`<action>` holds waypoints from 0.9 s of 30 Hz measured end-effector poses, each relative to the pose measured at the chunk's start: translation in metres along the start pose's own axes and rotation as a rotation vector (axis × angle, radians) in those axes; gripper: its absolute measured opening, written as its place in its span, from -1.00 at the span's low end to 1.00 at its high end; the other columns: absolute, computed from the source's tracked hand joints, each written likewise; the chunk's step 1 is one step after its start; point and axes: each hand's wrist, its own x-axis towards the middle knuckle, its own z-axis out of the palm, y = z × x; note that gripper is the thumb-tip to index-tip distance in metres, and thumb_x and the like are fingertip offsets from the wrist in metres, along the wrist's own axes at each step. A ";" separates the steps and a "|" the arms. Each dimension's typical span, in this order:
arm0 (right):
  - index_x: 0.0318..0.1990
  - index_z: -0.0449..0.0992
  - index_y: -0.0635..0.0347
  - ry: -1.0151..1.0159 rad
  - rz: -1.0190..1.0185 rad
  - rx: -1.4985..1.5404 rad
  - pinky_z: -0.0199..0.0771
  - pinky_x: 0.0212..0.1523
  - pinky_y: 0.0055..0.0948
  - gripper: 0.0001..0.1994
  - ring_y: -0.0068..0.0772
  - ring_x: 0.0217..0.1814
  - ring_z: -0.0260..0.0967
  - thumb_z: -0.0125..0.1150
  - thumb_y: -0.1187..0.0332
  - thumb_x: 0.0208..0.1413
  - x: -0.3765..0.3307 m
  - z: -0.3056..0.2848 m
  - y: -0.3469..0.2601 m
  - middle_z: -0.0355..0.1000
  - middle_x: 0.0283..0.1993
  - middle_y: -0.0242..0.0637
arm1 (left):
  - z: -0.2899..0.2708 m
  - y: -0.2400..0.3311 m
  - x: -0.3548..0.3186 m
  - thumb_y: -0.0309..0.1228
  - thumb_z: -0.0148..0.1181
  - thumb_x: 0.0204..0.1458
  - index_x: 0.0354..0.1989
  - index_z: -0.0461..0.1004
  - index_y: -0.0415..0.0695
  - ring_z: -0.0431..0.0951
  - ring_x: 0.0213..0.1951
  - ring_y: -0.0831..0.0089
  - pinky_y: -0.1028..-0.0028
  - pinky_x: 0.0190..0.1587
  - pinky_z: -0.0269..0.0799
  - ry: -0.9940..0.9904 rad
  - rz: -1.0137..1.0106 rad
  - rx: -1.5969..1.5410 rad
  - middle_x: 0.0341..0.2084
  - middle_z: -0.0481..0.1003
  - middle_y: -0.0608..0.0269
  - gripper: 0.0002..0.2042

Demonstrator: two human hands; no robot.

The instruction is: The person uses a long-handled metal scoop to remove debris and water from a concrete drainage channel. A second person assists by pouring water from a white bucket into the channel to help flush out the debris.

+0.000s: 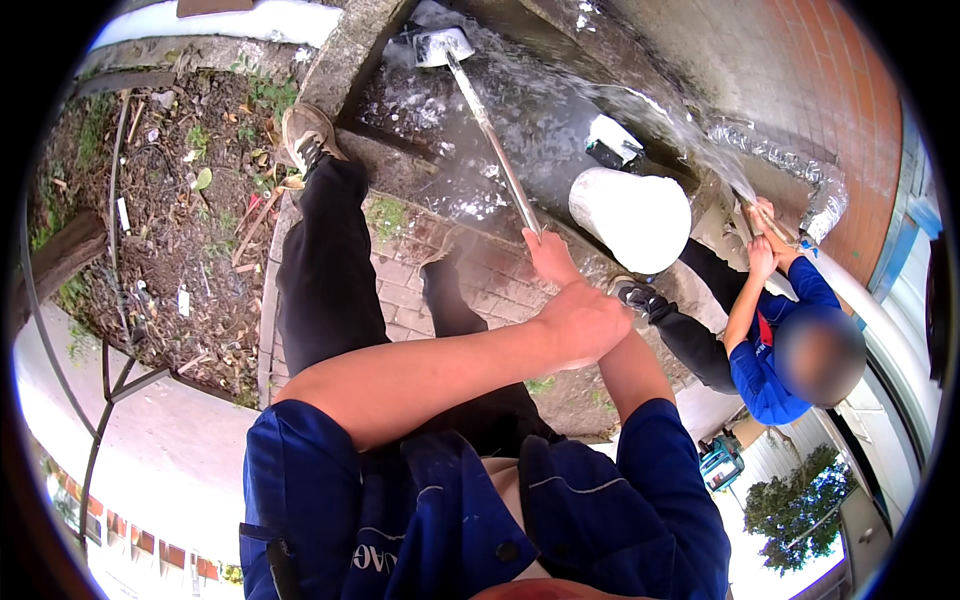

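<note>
My right hand [550,257] is wrapped round the pale pole of a long-handled shovel [490,135]. Its flat, light head lies in the wet concrete trough at the top. My left forearm crosses in front of my right one. In line with the pole, my left hand [590,325] is closed in a fist at its upper end; the part inside the fist is hidden. Foamy grey water [530,90] with white lumps covers the trough bottom. A white bucket [632,220] stands just right of my hands, beside a black-and-white object [614,142].
At the right, a co-worker [775,345] in blue holds a hose end [745,195] that sprays water into the trough. A foil-wrapped pipe [800,165] runs along the brick wall. Concrete curbs edge the trough; left lies a littered soil bed [190,230] with metal rails. Paving bricks [400,290] lie underfoot.
</note>
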 end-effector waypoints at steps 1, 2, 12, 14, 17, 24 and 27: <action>-0.32 0.54 0.43 0.017 -0.005 -0.041 0.44 -0.10 0.10 -0.40 0.36 -0.15 0.48 0.04 -0.10 0.32 -0.007 -0.003 0.002 0.51 -0.31 0.28 | 0.002 -0.002 -0.002 -0.51 0.21 -0.11 -0.39 0.55 -0.27 0.68 -0.37 0.09 0.18 -0.28 0.57 0.014 0.009 0.004 -0.51 0.60 -0.02 -0.88; -0.29 0.56 0.43 0.033 -0.011 -0.082 0.43 -0.04 0.12 -0.41 0.41 -0.05 0.47 0.05 -0.09 0.31 -0.013 -0.006 0.004 0.52 -0.25 0.31 | 0.004 -0.004 -0.003 -0.51 0.21 -0.12 -0.40 0.53 -0.27 0.67 -0.39 0.08 0.18 -0.29 0.56 0.029 0.018 0.009 -0.55 0.58 -0.02 -0.88; -0.46 0.47 0.29 0.051 0.076 0.197 0.29 -0.62 -0.21 -0.45 -0.28 -0.67 0.35 0.15 -0.11 0.28 -0.033 0.043 0.041 0.42 -0.59 -0.18 | -0.004 0.001 -0.002 -0.50 0.18 -0.06 -0.32 0.54 -0.27 0.69 -0.34 0.04 0.12 -0.26 0.57 -0.099 0.027 -0.013 -0.47 0.61 -0.05 -0.86; -0.52 0.43 0.22 0.031 0.099 0.299 0.18 -0.72 -0.37 -0.47 -0.50 -0.74 0.22 0.16 -0.08 0.29 -0.044 0.044 0.015 0.34 -0.63 -0.33 | 0.001 -0.002 0.000 -0.49 0.17 -0.04 -0.30 0.54 -0.26 0.69 -0.34 0.05 0.11 -0.26 0.57 -0.134 0.023 -0.016 -0.45 0.61 -0.05 -0.85; -0.50 0.38 0.16 -0.151 0.242 0.695 0.13 -0.72 -0.43 -0.52 -0.50 -0.75 0.17 0.12 -0.05 0.32 -0.071 0.019 -0.042 0.27 -0.66 -0.37 | 0.005 -0.003 -0.001 -0.49 0.15 -0.01 -0.29 0.55 -0.26 0.70 -0.33 0.06 0.12 -0.26 0.58 -0.147 0.003 -0.020 -0.44 0.61 -0.05 -0.85; -0.38 0.36 0.13 -0.258 0.291 1.060 -0.01 -0.75 -0.47 -0.60 -0.56 -0.76 0.10 0.05 0.01 0.38 -0.080 0.016 -0.069 0.23 -0.65 -0.42 | 0.007 -0.001 -0.001 -0.47 0.14 0.02 -0.27 0.55 -0.26 0.70 -0.32 0.08 0.15 -0.26 0.59 -0.161 0.029 -0.015 -0.43 0.62 -0.01 -0.84; -0.38 0.36 0.13 -0.295 0.239 1.139 -0.04 -0.76 -0.50 -0.59 -0.57 -0.77 0.09 0.05 0.00 0.38 -0.072 0.018 -0.078 0.23 -0.65 -0.43 | 0.009 -0.002 -0.001 -0.48 0.14 0.02 -0.27 0.55 -0.26 0.69 -0.33 0.09 0.15 -0.28 0.58 -0.163 0.035 -0.001 -0.45 0.61 0.01 -0.84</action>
